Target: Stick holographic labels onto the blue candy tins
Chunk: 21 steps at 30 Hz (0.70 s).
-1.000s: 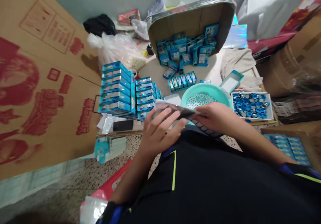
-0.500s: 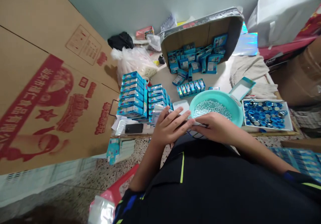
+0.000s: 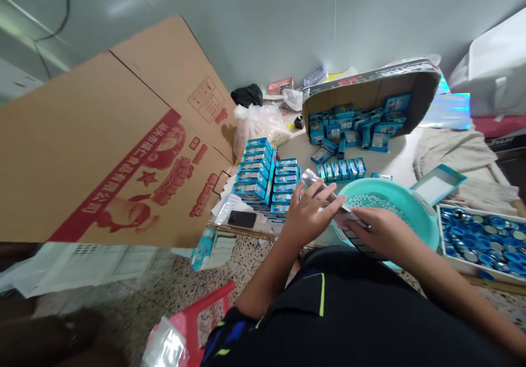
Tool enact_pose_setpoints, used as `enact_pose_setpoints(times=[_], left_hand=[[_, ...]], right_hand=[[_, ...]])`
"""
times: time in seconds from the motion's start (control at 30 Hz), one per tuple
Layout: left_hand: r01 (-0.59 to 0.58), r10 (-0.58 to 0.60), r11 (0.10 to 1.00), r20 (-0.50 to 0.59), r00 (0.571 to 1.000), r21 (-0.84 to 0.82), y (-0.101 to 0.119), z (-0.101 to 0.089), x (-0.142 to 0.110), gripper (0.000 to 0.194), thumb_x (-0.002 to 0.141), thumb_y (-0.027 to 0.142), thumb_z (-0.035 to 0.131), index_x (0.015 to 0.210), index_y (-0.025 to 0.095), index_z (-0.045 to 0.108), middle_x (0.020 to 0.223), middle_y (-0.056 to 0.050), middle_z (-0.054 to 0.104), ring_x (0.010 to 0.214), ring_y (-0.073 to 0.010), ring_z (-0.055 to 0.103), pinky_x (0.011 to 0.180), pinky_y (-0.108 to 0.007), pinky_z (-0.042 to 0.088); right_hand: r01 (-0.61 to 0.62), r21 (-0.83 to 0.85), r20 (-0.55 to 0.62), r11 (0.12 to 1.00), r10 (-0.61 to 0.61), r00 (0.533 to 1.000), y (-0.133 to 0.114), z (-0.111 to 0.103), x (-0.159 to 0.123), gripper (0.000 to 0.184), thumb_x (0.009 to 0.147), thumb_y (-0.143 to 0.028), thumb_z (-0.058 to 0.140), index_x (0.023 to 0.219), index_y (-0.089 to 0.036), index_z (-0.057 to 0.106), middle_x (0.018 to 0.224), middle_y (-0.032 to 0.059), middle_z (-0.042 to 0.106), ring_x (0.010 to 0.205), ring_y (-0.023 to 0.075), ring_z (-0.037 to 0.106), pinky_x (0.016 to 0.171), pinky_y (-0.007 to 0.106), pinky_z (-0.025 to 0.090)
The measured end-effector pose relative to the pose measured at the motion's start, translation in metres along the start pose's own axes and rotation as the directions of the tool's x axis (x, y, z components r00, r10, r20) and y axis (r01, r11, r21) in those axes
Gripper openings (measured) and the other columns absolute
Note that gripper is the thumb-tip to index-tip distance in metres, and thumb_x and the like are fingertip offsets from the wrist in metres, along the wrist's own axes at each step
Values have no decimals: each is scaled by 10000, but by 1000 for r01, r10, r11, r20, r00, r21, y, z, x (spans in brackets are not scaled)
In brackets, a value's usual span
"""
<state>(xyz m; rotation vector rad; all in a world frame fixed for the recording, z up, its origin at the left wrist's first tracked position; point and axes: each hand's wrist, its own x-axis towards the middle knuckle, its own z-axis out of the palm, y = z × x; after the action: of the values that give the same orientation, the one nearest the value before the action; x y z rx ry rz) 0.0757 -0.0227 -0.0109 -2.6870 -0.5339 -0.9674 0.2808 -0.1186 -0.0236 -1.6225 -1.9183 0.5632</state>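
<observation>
My left hand [image 3: 313, 211] lies with curved fingers over a thin, shiny, silvery sheet-like piece [image 3: 311, 177], which looks like foil or clear plastic. At its right end my right hand [image 3: 376, 231] pinches it between thumb and fingers. Both hands are above the front edge of the table, and much of the piece is hidden beneath them. Just behind my right hand stands a turquoise basin [image 3: 427, 241] with many small white pellets [image 3: 376, 202]. To the left of my left hand are stacked blue small boxes [image 3: 252, 170].
A black phone [image 3: 241, 219] lies at the table's front edge. Right of the basin is a white tray [image 3: 476, 261] of blue-and-silver round pieces. Behind stands a cardboard box [image 3: 341, 96] with several blue packs. A large printed carton [image 3: 135, 170] rises at left; a red stool [image 3: 205, 312] is below.
The view has turned left, so the table and its things appear farther right. Both hands keep holding the silvery piece, which now shows more between them, tilted down to the right.
</observation>
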Motion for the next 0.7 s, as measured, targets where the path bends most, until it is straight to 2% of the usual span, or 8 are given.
enact_pose_setpoints(times=[0.17,0.27,0.33,0.43,0.53,0.7], left_hand=[[-43,42,999,-62,997,-1,-19,-7,-8,346,917,223,725,1251,279,657,1302,-38,692,1371,-217,540,1247,-487,340],[-39,38,999,-90,995,-5,-20,-12,-17,294,930,188,703,1214,254,662,1255,-38,715,1324,-182,586,1205,-433,407],[-36,34,999,-108,994,-12,-18,-14,-21,288,913,215,731,1191,234,661,1230,-50,726,1297,-190,611,1178,-433,436],[-22,17,999,-106,994,-48,-14,-18,-26,244,891,239,758,1117,230,664,1182,-40,744,1258,-197,640,1190,-476,419],[-9,3,996,-73,997,-83,-12,-25,-28,141,910,198,718,1029,247,661,1148,-2,752,1214,-171,662,1174,-465,442],[16,-30,995,-135,990,-103,-12,-30,-25,122,896,233,744,991,253,671,1097,4,755,1185,-168,666,1144,-446,474]], right_hand=[[44,129,62,991,-53,997,-19,-2,15,332,1034,-401,430,878,-213,655,790,55,683,673,221,600,611,319,390],[11,206,103,979,-33,994,-24,-3,20,317,1021,-388,452,857,-202,650,764,41,672,663,193,581,608,287,370],[-23,208,116,978,-1,993,-23,-3,23,306,1007,-380,475,835,-195,647,745,39,664,654,188,570,600,278,358],[-86,238,79,968,69,994,-19,-3,27,282,993,-369,492,881,-191,680,785,39,685,681,193,585,612,274,378],[-138,289,38,947,133,990,-14,-5,28,287,984,-391,505,917,-192,701,838,43,708,713,202,609,623,276,412],[-159,309,8,938,165,986,-11,-3,28,340,990,-468,510,899,-196,691,798,37,690,683,199,597,580,277,403]])
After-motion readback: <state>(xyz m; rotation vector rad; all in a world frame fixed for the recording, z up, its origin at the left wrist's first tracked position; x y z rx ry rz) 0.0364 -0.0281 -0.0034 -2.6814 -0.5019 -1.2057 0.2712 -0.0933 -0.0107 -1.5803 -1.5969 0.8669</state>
